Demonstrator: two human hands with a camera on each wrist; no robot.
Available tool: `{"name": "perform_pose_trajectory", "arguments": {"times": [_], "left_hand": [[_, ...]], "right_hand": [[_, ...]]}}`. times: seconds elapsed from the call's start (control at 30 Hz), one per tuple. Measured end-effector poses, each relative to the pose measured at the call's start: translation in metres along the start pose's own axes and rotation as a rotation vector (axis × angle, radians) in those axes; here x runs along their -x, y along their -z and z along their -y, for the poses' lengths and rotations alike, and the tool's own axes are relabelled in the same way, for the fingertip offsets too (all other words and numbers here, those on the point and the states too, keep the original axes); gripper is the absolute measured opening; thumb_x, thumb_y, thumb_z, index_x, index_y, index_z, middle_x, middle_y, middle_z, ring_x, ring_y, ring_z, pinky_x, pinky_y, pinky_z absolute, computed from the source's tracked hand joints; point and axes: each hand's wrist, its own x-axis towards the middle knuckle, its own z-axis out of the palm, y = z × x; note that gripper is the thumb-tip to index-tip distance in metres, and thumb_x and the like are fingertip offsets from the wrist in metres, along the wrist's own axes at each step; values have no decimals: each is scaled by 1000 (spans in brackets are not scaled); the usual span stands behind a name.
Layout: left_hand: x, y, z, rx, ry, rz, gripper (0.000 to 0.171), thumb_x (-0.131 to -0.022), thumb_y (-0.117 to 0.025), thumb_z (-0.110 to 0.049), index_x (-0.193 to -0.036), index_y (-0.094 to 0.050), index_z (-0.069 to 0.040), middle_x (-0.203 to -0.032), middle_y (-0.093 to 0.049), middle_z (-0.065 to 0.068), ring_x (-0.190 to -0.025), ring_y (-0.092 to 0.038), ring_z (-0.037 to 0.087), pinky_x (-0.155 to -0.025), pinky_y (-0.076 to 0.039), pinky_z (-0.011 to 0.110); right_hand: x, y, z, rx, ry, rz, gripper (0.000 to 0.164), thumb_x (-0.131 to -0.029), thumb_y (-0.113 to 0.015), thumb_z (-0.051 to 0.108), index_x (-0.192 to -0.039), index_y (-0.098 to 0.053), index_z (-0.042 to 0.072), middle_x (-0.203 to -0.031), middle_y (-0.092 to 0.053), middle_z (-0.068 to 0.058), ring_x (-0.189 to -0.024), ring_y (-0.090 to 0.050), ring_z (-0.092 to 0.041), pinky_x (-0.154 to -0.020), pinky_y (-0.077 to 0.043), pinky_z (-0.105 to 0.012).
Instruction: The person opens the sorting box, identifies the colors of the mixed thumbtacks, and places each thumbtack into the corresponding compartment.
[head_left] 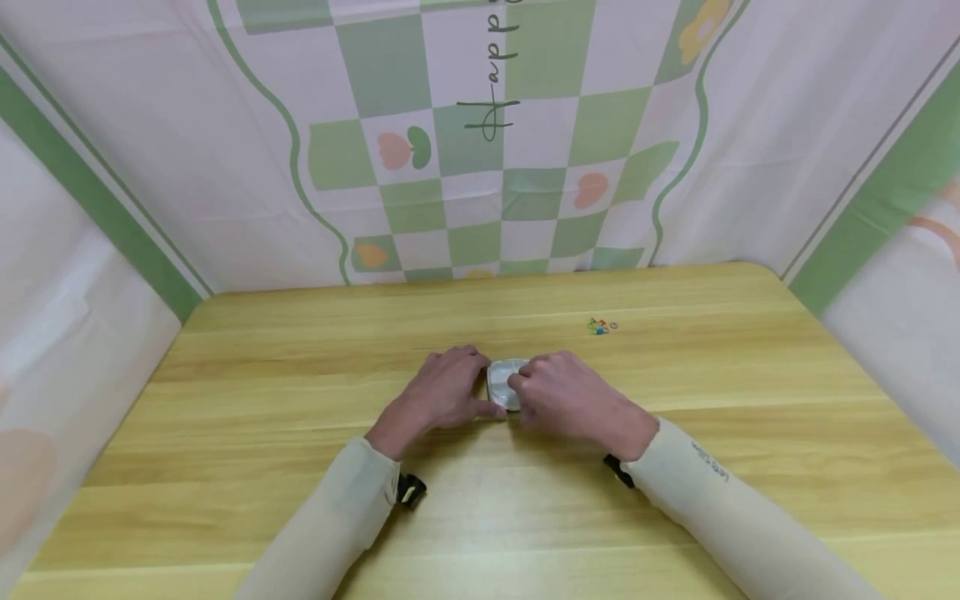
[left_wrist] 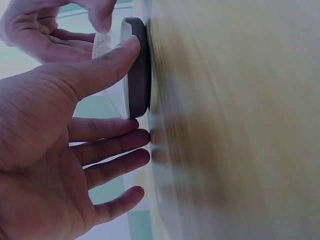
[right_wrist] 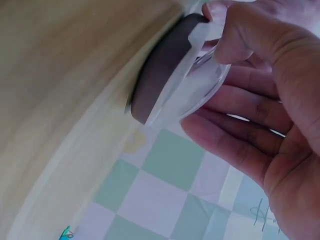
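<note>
A small case with a clear lid and a dark base (left_wrist: pixel 139 80) sits on the wooden table between both hands. My left hand (head_left: pixel 448 389) grips its left side, thumb on the near edge and index fingertip on the far edge; the other fingers are spread. From the right, my right hand (head_left: pixel 566 396) pinches the clear lid (right_wrist: pixel 207 90) between thumb and fingers. In the right wrist view the lid stands tilted up from the base, with a gap between them. What lies inside the case cannot be made out.
Several tiny coloured pieces (head_left: pixel 601 326), some ring-like, lie in a small group on the table (head_left: pixel 480 517) behind and right of the case. A patterned cloth (head_left: pixel 465 192) hangs along the table's far edge, with more cloth at both sides.
</note>
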Motion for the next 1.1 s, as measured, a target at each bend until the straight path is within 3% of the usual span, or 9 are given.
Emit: {"name": "perform_pose_trajectory", "arguments": {"times": [0.1,0.43,0.77,1.1], "left_hand": [[0,0,1,2,-1,0,67,-73,-67,-58,-120,-56,-12,-113,-53,-2,-99,-49,15,-87,-36,39],[0,0,1,35,-3,-5,71,-70,-70,-57,-120,-56,-9,-112,-54,-1,-98,-49,15,-89,-35,39],[0,0,1,78,-12,-18,62,-66,-73,-54,-109,-62,-11,-98,-55,-4,-84,-47,13,-77,-37,34],[0,1,1,96,-24,-12,58,-66,-74,-53,-107,-63,-12,-95,-55,-3,-82,-46,14,-74,-36,34]], "right_hand": [[0,2,-4,-64,1,-36,4,-70,-60,14,-74,-60,12,-64,-52,6,-52,-41,-4,-50,-36,-19],[3,-2,-20,-280,-35,-157,17,-73,-61,15,-88,-69,11,-78,-64,4,-60,-49,-3,-56,-40,-18],[5,-1,-30,-418,-123,-180,17,-82,-60,19,-93,-71,12,-87,-67,5,-72,-59,-3,-63,-44,-18],[6,-3,-36,-564,-221,-220,18,-87,-58,22,-97,-70,14,-89,-66,9,-67,-55,0,-56,-44,-20]]}}
